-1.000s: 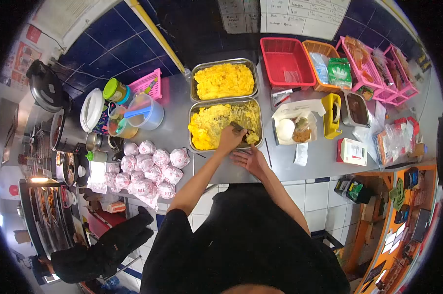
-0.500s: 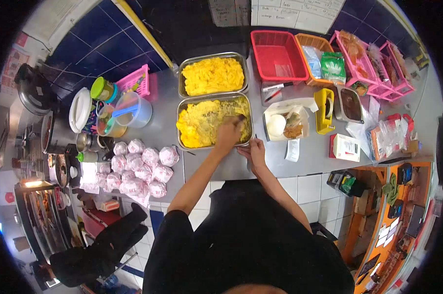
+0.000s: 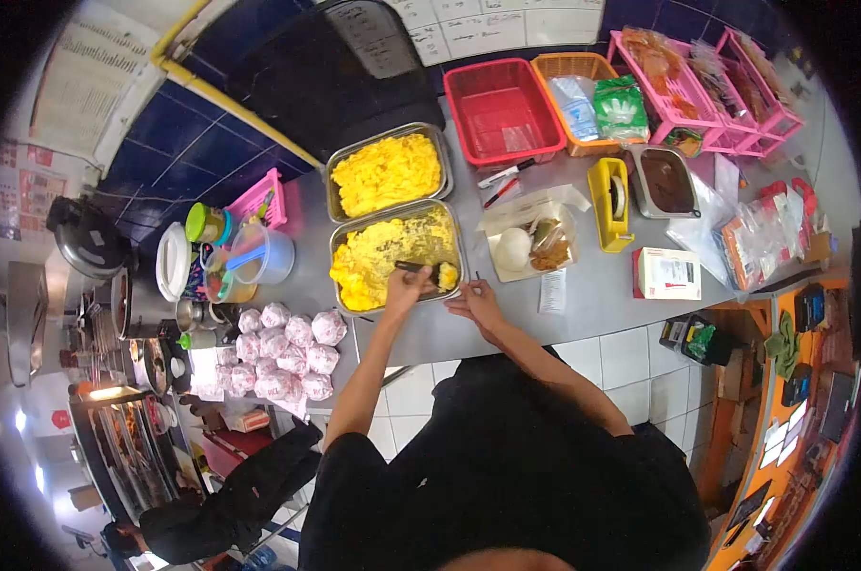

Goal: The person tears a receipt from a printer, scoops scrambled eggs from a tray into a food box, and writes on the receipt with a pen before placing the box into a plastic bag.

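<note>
My left hand (image 3: pixel 404 287) is closed around the handle of a black spoon (image 3: pixel 413 267), low over the nearer metal tray (image 3: pixel 463 249). A lump of yellow scrambled egg (image 3: pixel 447 276) sits at the spoon's end. More egg (image 3: pixel 378 249) covers much of this tray, thinner toward the far right, where metal shows through. At the tray's near right corner is my right hand (image 3: pixel 478 305), its fingers bent close to the rim; a thin dark end sticks up from them, and what it belongs to I cannot tell. Behind stands a second metal tray (image 3: pixel 447 162) heaped with egg.
Wrapped paper bundles (image 3: pixel 293 357) are grouped at left, below plastic tubs (image 3: pixel 264 255). Right of the trays are an open food box (image 3: pixel 514 252), a yellow tape dispenser (image 3: pixel 613 224) and a red basket (image 3: pixel 459 109). Another person (image 3: pixel 231 495) is at lower left.
The view has shifted and turned. My left hand has drawn back toward me from the egg, and the spoon with its lump now shows. My right hand stays by the tray corner.
</note>
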A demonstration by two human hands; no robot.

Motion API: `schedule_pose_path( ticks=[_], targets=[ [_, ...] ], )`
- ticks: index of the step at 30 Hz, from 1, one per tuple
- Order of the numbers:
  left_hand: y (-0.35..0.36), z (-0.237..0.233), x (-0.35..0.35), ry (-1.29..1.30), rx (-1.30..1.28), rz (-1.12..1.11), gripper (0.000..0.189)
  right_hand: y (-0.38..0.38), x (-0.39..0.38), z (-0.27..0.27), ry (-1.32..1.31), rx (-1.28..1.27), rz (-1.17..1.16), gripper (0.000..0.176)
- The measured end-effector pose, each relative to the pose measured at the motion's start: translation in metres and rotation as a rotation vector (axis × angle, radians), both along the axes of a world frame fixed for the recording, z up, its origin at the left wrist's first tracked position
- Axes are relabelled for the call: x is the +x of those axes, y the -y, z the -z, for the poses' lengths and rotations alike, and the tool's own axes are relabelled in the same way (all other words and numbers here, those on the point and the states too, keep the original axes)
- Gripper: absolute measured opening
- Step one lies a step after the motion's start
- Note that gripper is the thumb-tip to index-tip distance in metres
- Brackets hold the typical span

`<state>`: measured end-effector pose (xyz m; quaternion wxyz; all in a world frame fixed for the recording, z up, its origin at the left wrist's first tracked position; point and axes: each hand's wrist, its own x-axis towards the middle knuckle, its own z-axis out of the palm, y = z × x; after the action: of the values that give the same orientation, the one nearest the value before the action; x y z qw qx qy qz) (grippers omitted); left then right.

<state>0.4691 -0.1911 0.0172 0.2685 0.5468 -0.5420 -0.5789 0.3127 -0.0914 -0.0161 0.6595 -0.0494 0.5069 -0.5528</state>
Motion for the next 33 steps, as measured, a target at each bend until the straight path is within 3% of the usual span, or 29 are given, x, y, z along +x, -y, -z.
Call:
schedule_pose_path(
  ticks=[3, 9, 13, 15, 19, 21, 22, 26, 29, 31, 33],
  targets=[
    [0.002, -0.001, 0.001, -0.184, 0.138, -0.161, 0.043, -0.009, -0.019, 0.002, -0.015, -0.006, -0.104, 0.038],
    [-0.041, -0.049, -0.046, -0.317, 0.084, -0.395, 0.039, -0.062, -0.09, -0.034, -0.025, -0.077, -0.289, 0.038],
    [-0.083, -0.048, -0.112, -0.449, 0.072, -0.511, 0.037, -0.087, -0.143, -0.044, -0.184, -0.015, -0.173, 0.031],
    [-0.1, -0.037, -0.15, -0.475, 0.033, -0.547, 0.034, -0.091, -0.164, -0.038, -0.113, 0.003, 0.059, 0.037],
    [-0.119, -0.038, -0.217, -0.018, -0.197, -0.298, 0.02, -0.083, -0.19, -0.019, -0.118, 0.041, 0.28, 0.041],
    [-0.117, -0.011, -0.237, -0.043, -0.554, -0.131, 0.014, -0.079, -0.196, -0.015, -0.085, 0.035, 0.3, 0.041],
    [-0.113, -0.002, -0.238, 0.06, -0.792, 0.008, 0.02, -0.078, -0.198, -0.015, -0.052, 0.043, 0.315, 0.042],
    [-0.11, 0.031, -0.229, 0.17, -0.911, 0.266, 0.042, -0.078, -0.199, -0.014, -0.034, -0.032, 0.326, 0.053],
    [-0.115, 0.012, -0.23, 0.177, -0.929, 0.181, 0.035, -0.079, -0.197, -0.01, -0.013, -0.021, 0.322, 0.055],
    [-0.118, 0.021, -0.227, 0.167, -0.94, 0.26, 0.038, -0.082, -0.195, -0.007, -0.038, -0.086, 0.354, 0.042],
    [-0.116, 0.038, -0.231, 0.089, -0.998, 0.289, 0.042, -0.082, -0.195, -0.014, -0.075, -0.08, 0.36, 0.044]
  ],
)
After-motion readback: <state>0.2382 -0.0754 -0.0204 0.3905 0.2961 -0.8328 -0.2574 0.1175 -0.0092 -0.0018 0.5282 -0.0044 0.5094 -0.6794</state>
